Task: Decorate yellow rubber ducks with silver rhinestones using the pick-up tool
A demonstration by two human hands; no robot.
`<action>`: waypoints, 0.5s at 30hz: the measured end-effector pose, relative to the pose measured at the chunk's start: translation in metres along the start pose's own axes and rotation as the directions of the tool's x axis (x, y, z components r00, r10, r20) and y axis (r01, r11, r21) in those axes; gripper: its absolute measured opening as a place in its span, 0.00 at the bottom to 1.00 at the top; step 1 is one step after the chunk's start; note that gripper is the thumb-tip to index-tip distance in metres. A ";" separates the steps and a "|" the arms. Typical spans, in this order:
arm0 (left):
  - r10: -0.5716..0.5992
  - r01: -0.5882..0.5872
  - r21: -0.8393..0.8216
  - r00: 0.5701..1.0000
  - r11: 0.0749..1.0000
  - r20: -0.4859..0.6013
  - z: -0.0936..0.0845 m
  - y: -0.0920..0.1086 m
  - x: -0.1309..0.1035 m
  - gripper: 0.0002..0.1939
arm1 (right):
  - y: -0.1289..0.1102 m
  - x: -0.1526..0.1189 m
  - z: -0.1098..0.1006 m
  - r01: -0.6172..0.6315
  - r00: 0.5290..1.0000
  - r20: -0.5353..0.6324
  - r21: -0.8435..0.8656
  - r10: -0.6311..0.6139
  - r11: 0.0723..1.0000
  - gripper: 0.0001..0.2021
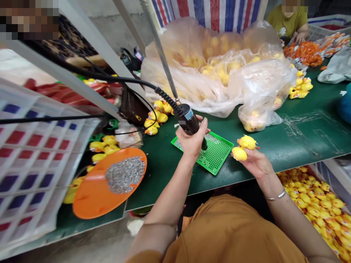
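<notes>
My left hand (192, 140) is wrapped around a black electric screwdriver (188, 118), which hangs from above with its cable running off to the left. The screwdriver's lower end points down at a green perforated tray (215, 160) with small silvery screws (212, 138) in it; whether the tip touches them I cannot tell. To the right of the tray, my right hand (257, 162) grips a yellow toy duck (245, 144) in its fingertips, held above the green table. The duck shows two rounded yellow parts, and my fingers hide some of it.
An orange dish (90, 197) of silvery screws lies at left, beside several ducks (109, 146). Big plastic bags (178, 65) of ducks fill the back. More ducks (315, 197) fill a bin below right. Another person (293, 22) sits at far right by orange pieces (304, 53).
</notes>
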State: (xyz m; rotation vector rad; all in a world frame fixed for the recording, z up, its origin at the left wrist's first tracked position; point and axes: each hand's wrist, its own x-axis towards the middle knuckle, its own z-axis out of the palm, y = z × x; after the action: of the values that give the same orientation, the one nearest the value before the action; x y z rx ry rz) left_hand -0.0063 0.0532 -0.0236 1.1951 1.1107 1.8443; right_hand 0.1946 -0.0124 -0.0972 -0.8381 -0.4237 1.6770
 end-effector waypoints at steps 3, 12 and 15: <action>0.007 -0.007 0.012 1.000 1.000 -0.007 -0.003 0.002 -0.003 0.12 | 0.002 -0.002 0.002 -0.009 1.000 -0.023 -0.024 0.009 1.000 0.21; 0.030 -0.030 0.039 1.000 0.999 -0.006 -0.016 0.004 -0.014 0.09 | 0.009 -0.002 0.004 -0.034 0.997 -0.074 -0.057 0.029 0.998 0.19; 0.041 -0.039 0.054 0.999 0.998 -0.029 -0.017 0.002 -0.013 0.09 | 0.010 -0.003 0.001 -0.059 0.997 -0.047 -0.006 0.059 0.998 0.19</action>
State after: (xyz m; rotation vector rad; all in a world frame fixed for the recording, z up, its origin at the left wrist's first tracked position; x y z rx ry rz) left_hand -0.0173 0.0362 -0.0300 1.2320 1.1666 1.8789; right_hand 0.1871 -0.0174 -0.1023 -0.9012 -0.3770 1.7077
